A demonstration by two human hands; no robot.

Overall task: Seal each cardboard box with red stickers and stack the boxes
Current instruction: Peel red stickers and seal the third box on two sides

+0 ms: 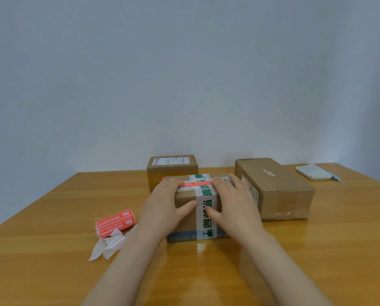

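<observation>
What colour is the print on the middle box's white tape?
Green print on the white tape, head view.

Wooden table [52, 206] holds three cardboard boxes [279, 186], red stickers [115, 223], backing strips [109, 246], notepad [312, 171].

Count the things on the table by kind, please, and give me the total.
Cardboard boxes: 3 (back box, middle box, right box)
Red stickers: 3 (sticker on the middle box, upper loose sticker, lower loose sticker)
Backing paper heap: 1
Notepad: 1
Pen: 1
Total: 9
</observation>
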